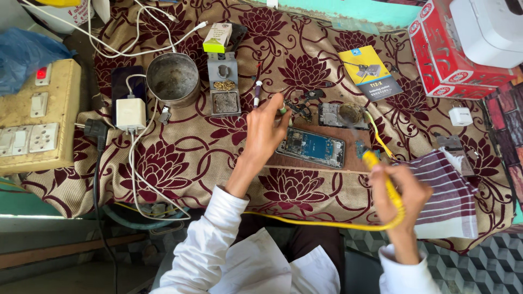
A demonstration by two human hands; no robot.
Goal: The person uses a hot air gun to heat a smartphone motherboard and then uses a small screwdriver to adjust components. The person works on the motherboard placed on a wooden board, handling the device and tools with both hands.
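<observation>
From the head view, the left hand [268,128] pinches a thin green-tipped tool [283,110] just above the opened phone [311,147], glossy on patterned cloth [180,158]. The right hand [400,190] grips a yellow iron [381,174] near the cloth's edge, beside a striped rag [452,190].

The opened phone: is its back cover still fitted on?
No: the opened phone lies on the patterned cloth with its blue circuit board exposed.
</observation>
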